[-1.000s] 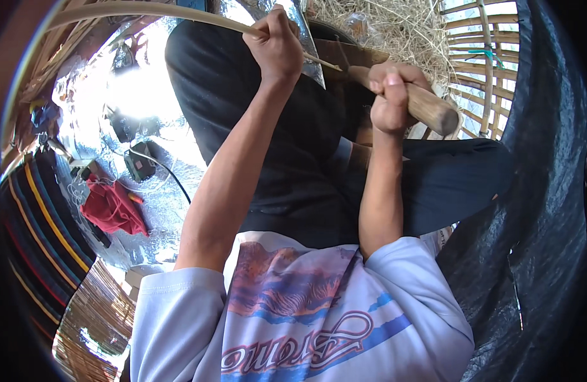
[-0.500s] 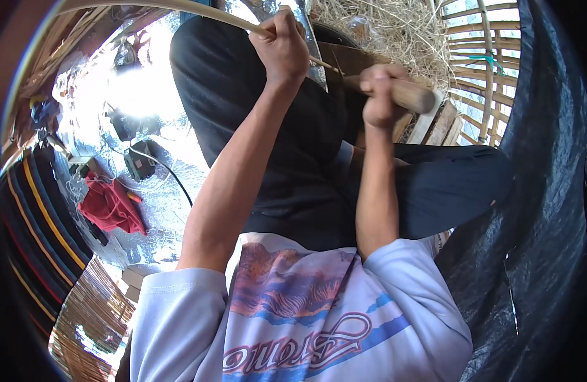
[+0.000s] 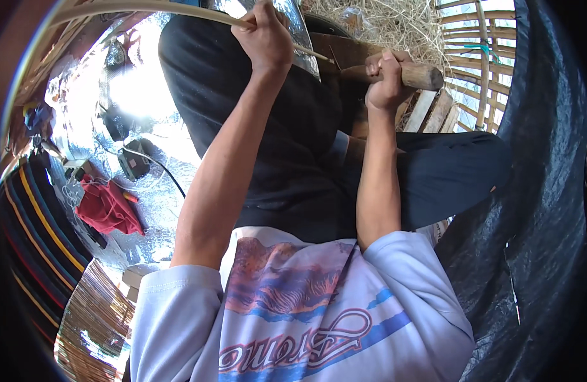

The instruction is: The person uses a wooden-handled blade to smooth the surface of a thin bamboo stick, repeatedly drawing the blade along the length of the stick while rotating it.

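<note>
My left hand (image 3: pixel 265 39) is closed around a long, pale strip (image 3: pixel 160 7) that looks like bamboo or cane. The strip arches off to the upper left. Past my fist its thin tip (image 3: pixel 316 53) points right, towards the tool in my other hand. My right hand (image 3: pixel 386 79) grips a thick wooden-handled tool (image 3: pixel 422 76), its blunt butt facing right. The handle narrows on the left, near the strip's tip. A small, thin dark piece shows there, but the tool's working end is too unclear to tell its kind.
My crossed legs (image 3: pixel 268 146) in dark trousers lie beneath my forearms. Beyond my right hand are straw (image 3: pixel 395 25), wooden slats (image 3: pixel 433 114) and a slatted bamboo frame (image 3: pixel 484 57). Left, a red cloth (image 3: pixel 107 207) and a corded dark box (image 3: pixel 134 160) rest on shiny foil sheeting.
My left hand and the strip have shifted slightly up and left in the picture. My right hand with the tool sits a little higher, and its motion blur has gone.
</note>
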### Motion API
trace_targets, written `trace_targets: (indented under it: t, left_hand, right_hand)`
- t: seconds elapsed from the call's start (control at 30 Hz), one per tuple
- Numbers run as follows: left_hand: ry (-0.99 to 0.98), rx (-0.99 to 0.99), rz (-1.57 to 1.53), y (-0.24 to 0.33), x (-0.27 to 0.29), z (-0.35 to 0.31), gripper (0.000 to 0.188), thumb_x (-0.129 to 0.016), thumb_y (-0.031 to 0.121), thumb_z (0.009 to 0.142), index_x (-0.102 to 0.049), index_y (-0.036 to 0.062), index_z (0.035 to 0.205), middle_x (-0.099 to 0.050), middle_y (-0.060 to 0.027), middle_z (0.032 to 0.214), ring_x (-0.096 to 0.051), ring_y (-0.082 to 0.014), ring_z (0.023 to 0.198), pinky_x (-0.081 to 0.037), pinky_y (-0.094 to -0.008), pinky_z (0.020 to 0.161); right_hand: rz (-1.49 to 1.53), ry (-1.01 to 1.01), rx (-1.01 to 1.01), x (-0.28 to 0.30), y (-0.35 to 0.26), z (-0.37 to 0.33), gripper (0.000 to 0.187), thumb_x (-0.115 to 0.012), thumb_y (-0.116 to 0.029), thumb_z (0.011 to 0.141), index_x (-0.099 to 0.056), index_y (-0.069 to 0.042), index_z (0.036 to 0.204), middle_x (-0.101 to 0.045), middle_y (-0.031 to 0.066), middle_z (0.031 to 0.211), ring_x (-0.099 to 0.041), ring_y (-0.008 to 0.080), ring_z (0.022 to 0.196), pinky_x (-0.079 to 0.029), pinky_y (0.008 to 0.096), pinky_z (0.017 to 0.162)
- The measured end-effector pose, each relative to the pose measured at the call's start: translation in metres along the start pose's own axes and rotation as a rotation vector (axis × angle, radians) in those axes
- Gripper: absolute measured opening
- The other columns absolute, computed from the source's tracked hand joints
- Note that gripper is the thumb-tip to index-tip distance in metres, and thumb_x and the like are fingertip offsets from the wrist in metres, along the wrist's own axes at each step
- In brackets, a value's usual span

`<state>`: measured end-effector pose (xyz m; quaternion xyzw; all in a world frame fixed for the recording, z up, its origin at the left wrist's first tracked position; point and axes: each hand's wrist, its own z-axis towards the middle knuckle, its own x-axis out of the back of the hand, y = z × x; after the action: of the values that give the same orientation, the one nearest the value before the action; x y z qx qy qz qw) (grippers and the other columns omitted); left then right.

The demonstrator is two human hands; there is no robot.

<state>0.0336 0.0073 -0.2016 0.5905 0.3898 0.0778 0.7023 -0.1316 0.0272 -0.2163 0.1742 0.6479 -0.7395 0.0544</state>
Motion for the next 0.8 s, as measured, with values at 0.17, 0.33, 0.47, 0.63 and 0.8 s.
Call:
trace_targets:
  t: [0.17,0.33,0.47,0.63,0.8]
  left_hand:
    - [0.043,-0.016,0.037,-0.003,-0.003,0.004,0.040,-0.048,0.016,0.089,-0.033,0.0108,0.052,-0.029,0.0040,0.045,-0.026,-0.0064,0.037,-0.020,-0.0239,0.036]
    - [0.009,0.007,0.017,-0.004,-0.001,-0.001,0.042,-0.048,0.009,0.086,-0.025,0.0089,0.051,-0.024,0.0024,0.047,-0.022,-0.0066,0.038,-0.019,-0.0247,0.037]
    - [-0.030,-0.006,-0.057,-0.001,-0.003,-0.001,0.041,-0.047,0.009,0.086,-0.025,0.0080,0.052,-0.023,0.0024,0.047,-0.021,-0.0071,0.038,-0.018,-0.0246,0.037]
    - [0.013,0.014,0.005,-0.005,-0.004,-0.002,0.040,-0.046,0.009,0.086,-0.026,0.0078,0.052,-0.025,0.0017,0.046,-0.022,-0.0072,0.038,-0.018,-0.0251,0.037]
    - [-0.033,-0.044,0.050,-0.001,-0.001,0.007,0.041,-0.047,0.008,0.085,-0.026,0.0083,0.051,-0.025,0.0021,0.045,-0.022,-0.0070,0.037,-0.018,-0.0246,0.037]
  right_hand:
    - [0.091,-0.015,0.038,-0.006,-0.012,-0.002,0.016,-0.057,-0.009,0.078,-0.051,-0.003,0.065,-0.050,0.0030,0.052,-0.047,0.0094,0.046,-0.038,0.0231,0.046]
    - [0.095,-0.006,0.049,-0.008,-0.004,0.001,0.013,-0.059,-0.007,0.077,-0.052,-0.002,0.067,-0.052,0.0027,0.053,-0.047,0.0088,0.046,-0.038,0.0226,0.046]
    - [-0.023,-0.023,0.023,-0.002,-0.004,-0.008,0.012,-0.050,-0.009,0.079,-0.046,-0.003,0.069,-0.048,0.0062,0.057,-0.045,0.0121,0.049,-0.038,0.0246,0.050]
    - [0.093,0.074,0.013,-0.009,-0.005,0.003,0.012,-0.059,-0.003,0.075,-0.052,-0.002,0.065,-0.053,0.0044,0.053,-0.048,0.0092,0.045,-0.039,0.0228,0.045]
    - [-0.066,0.027,0.095,-0.011,0.015,-0.003,0.013,-0.060,-0.005,0.075,-0.053,-0.002,0.064,-0.051,0.0023,0.050,-0.048,0.0087,0.043,-0.039,0.0222,0.044]
